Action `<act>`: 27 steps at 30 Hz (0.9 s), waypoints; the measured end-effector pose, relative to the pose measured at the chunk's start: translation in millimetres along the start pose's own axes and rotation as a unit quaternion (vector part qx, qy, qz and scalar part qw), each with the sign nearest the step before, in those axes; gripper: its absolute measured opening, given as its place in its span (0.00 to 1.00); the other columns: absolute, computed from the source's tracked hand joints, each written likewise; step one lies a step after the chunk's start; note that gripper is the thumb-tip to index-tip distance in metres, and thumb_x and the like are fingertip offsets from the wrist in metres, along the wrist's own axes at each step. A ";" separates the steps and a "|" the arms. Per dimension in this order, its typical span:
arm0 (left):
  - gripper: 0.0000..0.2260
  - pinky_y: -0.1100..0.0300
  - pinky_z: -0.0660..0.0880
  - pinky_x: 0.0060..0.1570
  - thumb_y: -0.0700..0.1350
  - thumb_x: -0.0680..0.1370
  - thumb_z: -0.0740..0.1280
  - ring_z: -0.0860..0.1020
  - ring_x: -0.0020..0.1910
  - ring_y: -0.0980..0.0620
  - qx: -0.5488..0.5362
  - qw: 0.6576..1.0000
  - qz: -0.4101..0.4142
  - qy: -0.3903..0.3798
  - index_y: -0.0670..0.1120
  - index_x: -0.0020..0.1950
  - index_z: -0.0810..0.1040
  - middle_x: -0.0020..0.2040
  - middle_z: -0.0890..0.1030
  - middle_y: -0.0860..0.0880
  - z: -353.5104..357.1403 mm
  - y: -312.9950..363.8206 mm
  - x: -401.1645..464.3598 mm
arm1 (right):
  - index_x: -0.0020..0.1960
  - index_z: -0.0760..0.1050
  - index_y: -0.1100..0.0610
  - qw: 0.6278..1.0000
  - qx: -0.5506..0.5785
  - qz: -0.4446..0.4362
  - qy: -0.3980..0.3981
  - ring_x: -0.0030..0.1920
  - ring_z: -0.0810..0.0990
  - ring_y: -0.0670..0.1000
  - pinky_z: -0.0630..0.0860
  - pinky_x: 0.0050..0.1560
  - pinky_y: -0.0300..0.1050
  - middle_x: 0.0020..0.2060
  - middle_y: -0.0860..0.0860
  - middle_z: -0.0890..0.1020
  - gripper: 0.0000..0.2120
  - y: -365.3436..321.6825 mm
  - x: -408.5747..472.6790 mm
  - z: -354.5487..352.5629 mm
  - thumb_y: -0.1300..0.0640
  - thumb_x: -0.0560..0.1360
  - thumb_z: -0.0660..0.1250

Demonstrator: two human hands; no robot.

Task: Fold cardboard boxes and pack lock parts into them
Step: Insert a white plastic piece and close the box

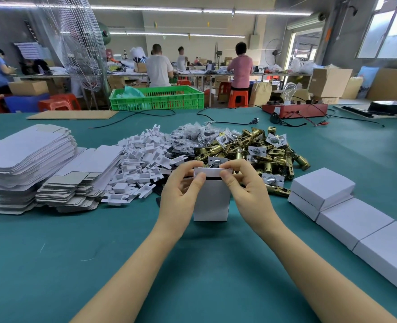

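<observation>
Two hands close the top flap of a small white cardboard box [211, 200] standing upright on a teal desk [99, 264].

The left hand [183, 183] and right hand [241, 185] each pinch the box's top flap between thumb and fingers, one at each upper corner. Just behind the box lies a heap of brass-coloured metal lock latches [258, 150]. To the left are a pile of white plastic inserts [141, 159] and stacks of flat white unfolded box blanks [29, 155]. A row of closed white boxes [346, 215] sits at right.
</observation>
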State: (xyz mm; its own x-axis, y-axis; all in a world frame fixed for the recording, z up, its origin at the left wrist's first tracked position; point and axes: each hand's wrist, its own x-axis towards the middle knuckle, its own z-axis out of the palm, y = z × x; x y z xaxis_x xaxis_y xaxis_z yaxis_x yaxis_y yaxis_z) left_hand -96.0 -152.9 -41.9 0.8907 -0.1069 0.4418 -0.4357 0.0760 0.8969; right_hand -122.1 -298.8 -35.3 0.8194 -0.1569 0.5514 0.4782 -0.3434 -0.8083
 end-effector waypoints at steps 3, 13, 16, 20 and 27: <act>0.11 0.56 0.72 0.44 0.42 0.80 0.67 0.77 0.42 0.56 -0.006 1.000 -0.009 -0.005 0.60 0.49 0.80 0.48 0.78 0.53 -0.3 -1.5 1.5 | 0.48 0.74 0.45 1.000 0.005 0.006 -0.003 0.44 0.77 0.43 0.70 0.41 0.32 0.46 0.48 0.78 0.06 -0.8 -0.6 -0.7 0.57 0.80 0.63; 0.09 0.68 0.74 0.36 0.42 0.80 0.67 0.78 0.39 0.63 -0.017 1.000 0.001 -0.021 0.56 0.47 0.81 0.41 0.82 0.59 -6.5 -4.2 4.3 | 0.47 0.75 0.44 1.000 0.021 0.009 -0.015 0.43 0.76 0.42 0.71 0.42 0.32 0.45 0.49 0.78 0.09 1.5 0.5 -3.8 0.59 0.79 0.64; 0.08 0.65 0.74 0.39 0.46 0.79 0.67 0.78 0.41 0.60 -0.004 1.000 0.011 -0.029 0.60 0.46 0.81 0.45 0.83 0.56 -7.5 -5.7 4.0 | 0.47 0.74 0.44 1.000 -0.009 -0.015 -0.011 0.44 0.77 0.40 0.73 0.41 0.33 0.46 0.48 0.78 0.10 0.6 0.1 -3.5 0.59 0.79 0.64; 0.07 0.64 0.74 0.38 0.51 0.78 0.65 0.78 0.40 0.60 0.010 0.999 0.018 -0.031 0.63 0.45 0.80 0.44 0.82 0.58 -7.6 -5.8 3.6 | 0.48 0.74 0.46 0.999 -0.016 -0.030 -0.017 0.45 0.77 0.41 0.74 0.40 0.33 0.47 0.49 0.78 0.09 1.1 -0.2 -3.6 0.60 0.79 0.64; 0.05 0.66 0.73 0.42 0.48 0.80 0.65 0.79 0.43 0.59 0.022 0.998 0.034 -0.044 0.56 0.49 0.79 0.45 0.81 0.55 -10.6 -10.0 6.0 | 0.47 0.73 0.43 0.998 -0.030 -0.050 -0.013 0.48 0.77 0.46 0.75 0.41 0.38 0.48 0.51 0.79 0.10 8.8 -0.6 -2.7 0.59 0.79 0.63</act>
State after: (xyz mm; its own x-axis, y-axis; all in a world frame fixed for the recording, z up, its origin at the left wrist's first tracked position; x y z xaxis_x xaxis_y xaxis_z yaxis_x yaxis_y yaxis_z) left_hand -85.0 -143.7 -48.5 0.8445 -0.1898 0.5008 -0.5023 0.0437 0.8636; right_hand -119.1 -304.2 -42.1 0.7764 -0.0947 0.6231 0.5396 -0.4110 -0.7348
